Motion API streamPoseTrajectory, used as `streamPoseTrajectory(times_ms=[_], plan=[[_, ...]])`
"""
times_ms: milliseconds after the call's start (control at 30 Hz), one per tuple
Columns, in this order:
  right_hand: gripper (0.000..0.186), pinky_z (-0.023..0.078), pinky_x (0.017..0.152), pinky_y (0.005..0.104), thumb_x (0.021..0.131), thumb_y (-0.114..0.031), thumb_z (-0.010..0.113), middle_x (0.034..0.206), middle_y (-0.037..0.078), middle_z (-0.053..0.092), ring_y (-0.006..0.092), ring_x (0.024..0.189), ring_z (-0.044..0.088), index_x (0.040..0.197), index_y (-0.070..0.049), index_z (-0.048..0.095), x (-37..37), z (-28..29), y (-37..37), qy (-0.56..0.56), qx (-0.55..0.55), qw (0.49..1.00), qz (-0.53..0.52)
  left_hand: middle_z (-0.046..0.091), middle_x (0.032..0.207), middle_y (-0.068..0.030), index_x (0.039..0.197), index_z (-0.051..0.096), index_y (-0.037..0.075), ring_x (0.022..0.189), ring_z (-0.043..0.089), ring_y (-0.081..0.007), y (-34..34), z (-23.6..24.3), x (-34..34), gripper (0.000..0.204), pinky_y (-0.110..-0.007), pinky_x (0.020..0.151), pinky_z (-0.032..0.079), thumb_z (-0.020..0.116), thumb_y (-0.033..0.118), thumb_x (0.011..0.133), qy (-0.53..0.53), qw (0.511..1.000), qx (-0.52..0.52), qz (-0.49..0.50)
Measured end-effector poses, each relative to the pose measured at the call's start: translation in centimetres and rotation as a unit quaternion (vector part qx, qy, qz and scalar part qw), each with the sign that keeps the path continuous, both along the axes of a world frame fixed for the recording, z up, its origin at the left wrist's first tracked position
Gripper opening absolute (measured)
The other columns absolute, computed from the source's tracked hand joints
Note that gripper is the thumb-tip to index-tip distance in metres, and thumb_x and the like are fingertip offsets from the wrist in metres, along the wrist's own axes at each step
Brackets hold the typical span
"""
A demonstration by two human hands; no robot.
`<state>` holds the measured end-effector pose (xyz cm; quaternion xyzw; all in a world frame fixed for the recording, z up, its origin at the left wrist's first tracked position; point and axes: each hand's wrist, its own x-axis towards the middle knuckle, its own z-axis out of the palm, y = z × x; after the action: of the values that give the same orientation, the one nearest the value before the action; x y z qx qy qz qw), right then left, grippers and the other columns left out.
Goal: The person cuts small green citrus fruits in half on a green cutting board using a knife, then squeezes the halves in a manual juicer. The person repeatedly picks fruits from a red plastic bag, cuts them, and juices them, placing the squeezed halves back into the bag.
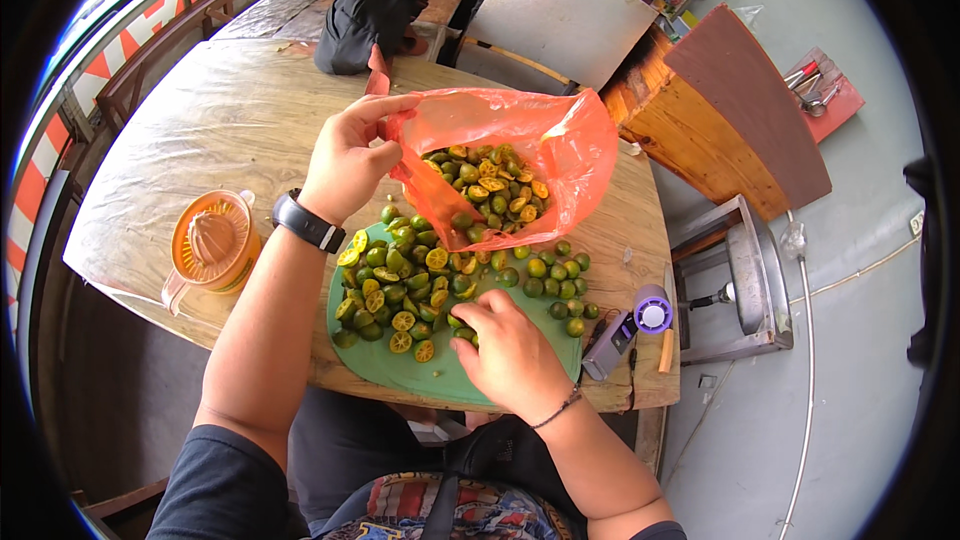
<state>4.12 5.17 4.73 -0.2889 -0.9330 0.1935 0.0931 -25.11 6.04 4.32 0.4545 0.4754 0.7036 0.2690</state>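
My left hand (pixel 352 155), wearing a dark watch, pinches the rim of a red plastic bag (pixel 575 155) and holds its mouth open. Inside the bag lie many halved calamansi (pixel 490 180), green with orange flesh. On a green cutting board (pixel 370 365) a heap of cut calamansi (pixel 395 275) spreads over the left side. Whole green calamansi (pixel 560 275) sit at the board's right and beyond its edge. Over the board's middle, just right of the heap, my right hand (pixel 505 350) curls its fingers round some green calamansi; the palm hides part of them.
An orange citrus juicer (pixel 212 240) stands on the wooden table (pixel 200 130) at the left. A knife's wooden handle (pixel 666 350), a purple-rimmed fan (pixel 653 312) and a grey device (pixel 608 348) lie by the right edge. A black bag (pixel 365 25) sits at the back.
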Motion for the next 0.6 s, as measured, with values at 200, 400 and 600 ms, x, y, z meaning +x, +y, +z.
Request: streamPoseTrajectory(times_ms=[200,400,600], plan=[[0.022,0.057,0.082,0.043,0.088,-0.009,0.077,0.108,0.015,0.066,0.0356,0.092,0.069,0.109,-0.006,0.074,0.2,-0.3,1.4,0.005,-0.048,0.999,-0.015,0.071,0.122,-0.0086,0.136,0.067,0.0,0.095,0.068,-0.0111,-0.2,-0.1,-0.2,0.057,-0.028,0.078,0.063,0.055,-0.012,0.082,-0.005,1.0,0.003,0.003],[0.02,0.057,0.08,0.042,0.086,-0.007,0.076,0.102,0.016,0.066,0.0345,0.088,0.069,0.106,-0.006,0.074,0.6,0.7,2.0,0.001,-0.052,0.998,-0.024,0.071,0.121,-0.0084,0.136,0.068,0.0,0.094,0.068,-0.011,-0.2,0.1,-0.1,0.057,-0.028,0.077,0.063,0.055,-0.012,0.081,-0.003,1.0,-0.007,0.004],[0.017,0.055,0.074,0.0343,0.084,-0.005,0.077,0.094,0.012,0.067,0.0224,0.08,0.068,0.1,-0.004,0.073,-0.5,6.8,3.3,0.112,0.011,0.994,-0.006,0.069,0.124,-0.0061,0.141,0.064,-0.001,0.094,0.067,-0.0102,-0.1,0.0,0.1,0.059,-0.026,0.075,0.06,0.052,-0.012,0.084,0.004,1.0,-0.012,-0.006]])
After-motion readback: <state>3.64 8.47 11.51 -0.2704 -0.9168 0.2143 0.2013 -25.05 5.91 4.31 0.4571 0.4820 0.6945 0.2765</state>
